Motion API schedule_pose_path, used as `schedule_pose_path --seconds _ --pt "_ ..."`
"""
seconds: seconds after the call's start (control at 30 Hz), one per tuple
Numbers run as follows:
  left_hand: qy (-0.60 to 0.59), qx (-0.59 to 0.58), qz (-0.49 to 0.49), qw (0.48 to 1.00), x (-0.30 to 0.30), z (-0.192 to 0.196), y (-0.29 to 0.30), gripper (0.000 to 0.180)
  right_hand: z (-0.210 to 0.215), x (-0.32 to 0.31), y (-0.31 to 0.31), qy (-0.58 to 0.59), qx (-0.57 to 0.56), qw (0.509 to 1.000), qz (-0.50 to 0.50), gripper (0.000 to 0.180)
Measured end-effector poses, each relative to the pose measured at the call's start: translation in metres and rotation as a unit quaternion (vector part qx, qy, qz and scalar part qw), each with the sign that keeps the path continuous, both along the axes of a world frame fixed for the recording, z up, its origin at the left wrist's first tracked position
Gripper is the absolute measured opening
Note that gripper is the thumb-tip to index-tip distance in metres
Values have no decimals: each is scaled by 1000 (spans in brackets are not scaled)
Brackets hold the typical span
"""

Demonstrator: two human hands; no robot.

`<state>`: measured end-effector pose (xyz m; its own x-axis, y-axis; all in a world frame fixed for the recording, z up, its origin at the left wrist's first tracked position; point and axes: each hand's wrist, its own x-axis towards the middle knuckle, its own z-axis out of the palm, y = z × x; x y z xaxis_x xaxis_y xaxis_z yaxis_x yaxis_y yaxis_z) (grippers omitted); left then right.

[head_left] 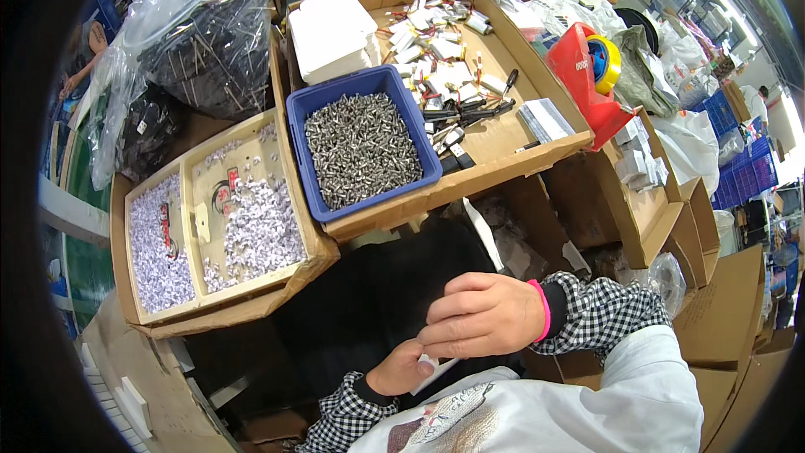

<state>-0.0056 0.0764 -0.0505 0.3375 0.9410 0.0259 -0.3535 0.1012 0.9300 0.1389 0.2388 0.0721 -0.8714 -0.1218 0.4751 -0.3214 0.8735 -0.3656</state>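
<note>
Holding a small white piece point(433, 367) low in the frame, just right of centre, both hands work close to the body: the left hand point(401, 369) pinches its lower end while the right hand point(486, 315) curls over it, fingertips touching its top. This looks like fitting or adjusting by hand, still mid-step; the next move seems to need a steady pinch. The piece's long axis runs diagonally, lower left to upper right. A blue bin point(362, 144) of metal parts sits above.

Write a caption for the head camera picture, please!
Two hands pinch a small white part below a blue bin of metal pieces.
</note>
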Motion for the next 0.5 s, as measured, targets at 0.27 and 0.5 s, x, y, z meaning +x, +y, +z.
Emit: schedule_pose_path --seconds 0.27,0.5 --pt "-143 -181 -56 972 5 16 19 106 3 7 10 -153 -104 982 -42 28" --pt "-177 -222 -136 949 13 19 14 118 49 16 73 -60 -48 946 -314 12"
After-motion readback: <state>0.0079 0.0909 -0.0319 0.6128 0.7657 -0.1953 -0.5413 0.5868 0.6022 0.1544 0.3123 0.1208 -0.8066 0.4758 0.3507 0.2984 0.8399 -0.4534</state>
